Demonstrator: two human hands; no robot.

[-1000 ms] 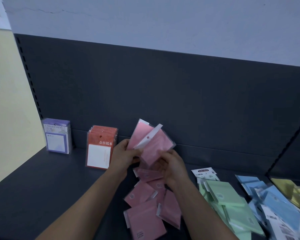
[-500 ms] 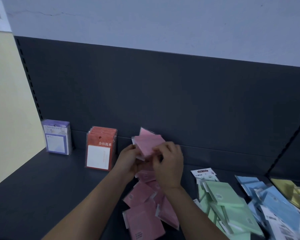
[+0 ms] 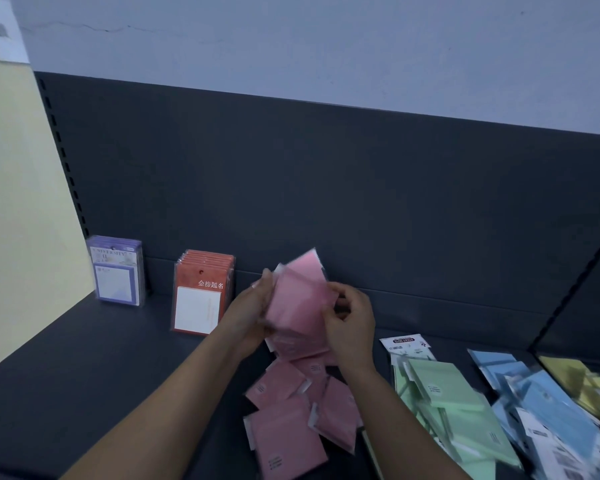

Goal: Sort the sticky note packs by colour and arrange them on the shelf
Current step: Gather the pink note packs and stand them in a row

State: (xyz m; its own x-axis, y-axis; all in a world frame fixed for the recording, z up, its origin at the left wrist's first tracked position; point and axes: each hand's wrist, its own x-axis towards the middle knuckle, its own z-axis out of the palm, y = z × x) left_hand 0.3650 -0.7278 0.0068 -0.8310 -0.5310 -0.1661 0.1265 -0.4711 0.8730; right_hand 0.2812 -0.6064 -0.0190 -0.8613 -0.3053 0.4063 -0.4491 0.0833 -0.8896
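Centrally, pink packs (image 3: pixel 298 299), edges in left hand (image 3: pixel 250 317), right hand (image 3: pixel 354 327), red stack (image 3: pixel 201 292) beside

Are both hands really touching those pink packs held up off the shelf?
Touching. The head view shows the left hand gripping the pink packs along their left edge and the right hand pinching their right edge.

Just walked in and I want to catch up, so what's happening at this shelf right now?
A person is sorting sticky note packs. The left hand and right hand together hold a bundle of pink packs above the shelf, gripping its two sides. Loose pink packs lie flat just below. To the right sit heaps of green packs, blue packs and yellow packs. At the back left, purple packs and red packs stand upright in neat rows.
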